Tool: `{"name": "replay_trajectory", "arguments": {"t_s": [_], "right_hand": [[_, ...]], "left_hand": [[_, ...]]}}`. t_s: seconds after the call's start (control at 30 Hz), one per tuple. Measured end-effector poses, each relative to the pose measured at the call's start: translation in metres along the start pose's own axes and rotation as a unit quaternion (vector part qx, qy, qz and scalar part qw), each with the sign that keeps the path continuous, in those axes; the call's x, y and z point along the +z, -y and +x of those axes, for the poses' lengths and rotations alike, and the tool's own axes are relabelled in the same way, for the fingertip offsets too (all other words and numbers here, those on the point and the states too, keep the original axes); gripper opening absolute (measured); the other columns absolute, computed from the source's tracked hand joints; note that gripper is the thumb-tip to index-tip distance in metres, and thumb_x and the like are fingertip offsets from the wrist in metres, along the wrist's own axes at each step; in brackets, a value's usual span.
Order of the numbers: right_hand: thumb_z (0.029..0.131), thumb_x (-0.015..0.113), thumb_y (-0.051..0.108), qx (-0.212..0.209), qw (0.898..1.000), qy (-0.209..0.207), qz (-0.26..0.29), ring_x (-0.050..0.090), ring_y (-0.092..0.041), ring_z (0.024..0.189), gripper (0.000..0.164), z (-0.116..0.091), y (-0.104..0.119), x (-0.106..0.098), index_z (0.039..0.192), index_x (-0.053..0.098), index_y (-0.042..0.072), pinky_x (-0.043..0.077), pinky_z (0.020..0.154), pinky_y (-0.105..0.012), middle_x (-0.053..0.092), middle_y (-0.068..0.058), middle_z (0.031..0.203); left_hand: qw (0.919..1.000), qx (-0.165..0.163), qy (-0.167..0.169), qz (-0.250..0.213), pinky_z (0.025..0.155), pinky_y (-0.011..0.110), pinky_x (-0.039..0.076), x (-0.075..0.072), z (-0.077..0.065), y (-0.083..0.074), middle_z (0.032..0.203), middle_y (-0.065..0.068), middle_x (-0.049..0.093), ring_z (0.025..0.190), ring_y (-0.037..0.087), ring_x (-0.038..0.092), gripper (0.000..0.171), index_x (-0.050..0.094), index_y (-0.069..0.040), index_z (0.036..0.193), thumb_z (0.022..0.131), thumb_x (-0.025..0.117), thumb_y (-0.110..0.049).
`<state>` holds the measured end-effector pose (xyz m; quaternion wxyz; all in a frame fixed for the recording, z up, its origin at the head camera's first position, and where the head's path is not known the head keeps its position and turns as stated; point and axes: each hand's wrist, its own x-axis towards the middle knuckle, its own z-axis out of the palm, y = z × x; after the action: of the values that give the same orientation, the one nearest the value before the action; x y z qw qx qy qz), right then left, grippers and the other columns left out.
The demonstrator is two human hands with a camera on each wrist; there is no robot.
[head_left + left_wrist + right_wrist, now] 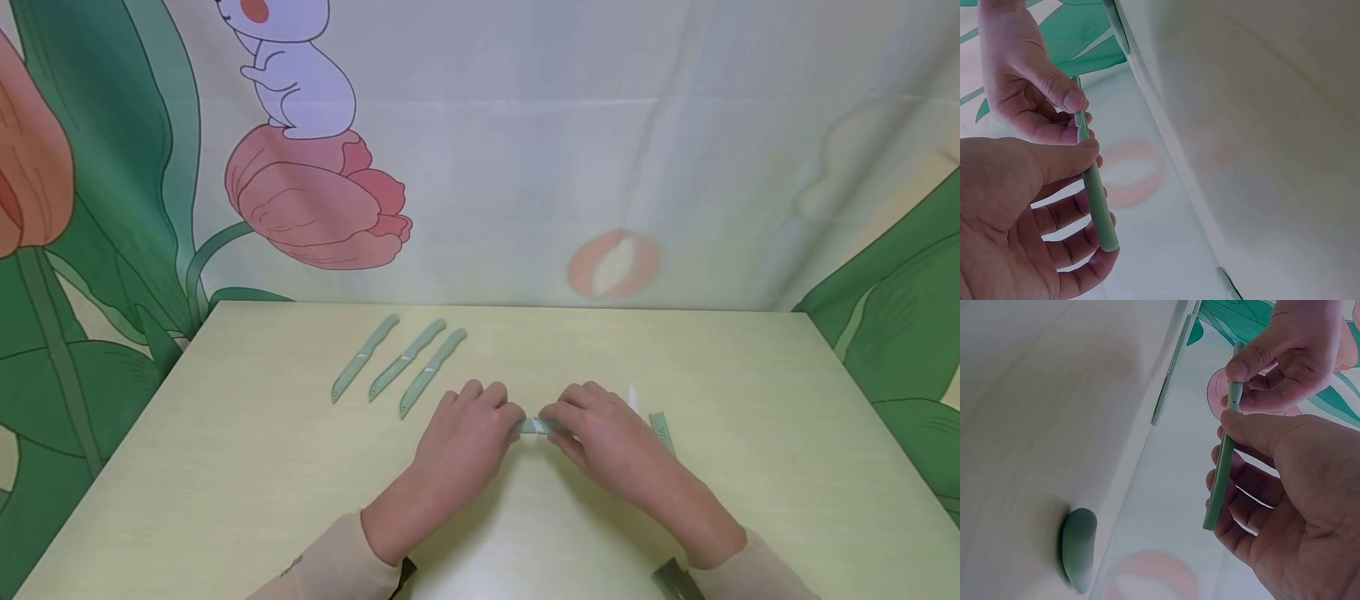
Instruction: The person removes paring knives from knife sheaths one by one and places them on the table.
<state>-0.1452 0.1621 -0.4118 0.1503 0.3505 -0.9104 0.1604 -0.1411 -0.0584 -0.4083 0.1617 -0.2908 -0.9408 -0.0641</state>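
Note:
Both hands hold one green knife (528,426) level above the table, its sheath over the blade. My left hand (468,429) pinches the rounded handle (1099,206) between thumb and fingers. At the other end my right hand (611,433) pinches the flat-ended sheath (1219,487). The thumbs are close together near the joint, where a pale band shows in the head view. Beyond the right hand, a pale blade (633,397) and a loose green sheath (662,432) lie on the table, partly hidden by the hand and forearm.
Three green sheathed knives (365,357) lie slanted side by side at the back left of the pale table (247,467). A rounded green handle (1079,550) lies on the table in the right wrist view. A printed curtain (510,167) hangs behind the far edge.

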Motion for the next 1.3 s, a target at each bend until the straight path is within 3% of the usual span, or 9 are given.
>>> {"name": "replay_trajectory", "arguments": {"t_s": [1.3], "right_hand": [[0.086,0.089,0.007,0.009,1.000,0.007,0.010,0.055,-0.015,0.082,0.023,0.0008,-0.0007,-0.0022,0.107,0.079,0.011,0.049,0.071,-0.028,0.069,0.001,0.097]], "left_hand": [[0.9999,-0.004,0.004,0.010,0.061,0.025,0.032,-0.0011,-0.0005,0.0002,0.081,-0.007,0.050,0.071,0.015,0.039,0.014,0.079,-0.023,0.099,0.090,0.087,-0.028]]}}
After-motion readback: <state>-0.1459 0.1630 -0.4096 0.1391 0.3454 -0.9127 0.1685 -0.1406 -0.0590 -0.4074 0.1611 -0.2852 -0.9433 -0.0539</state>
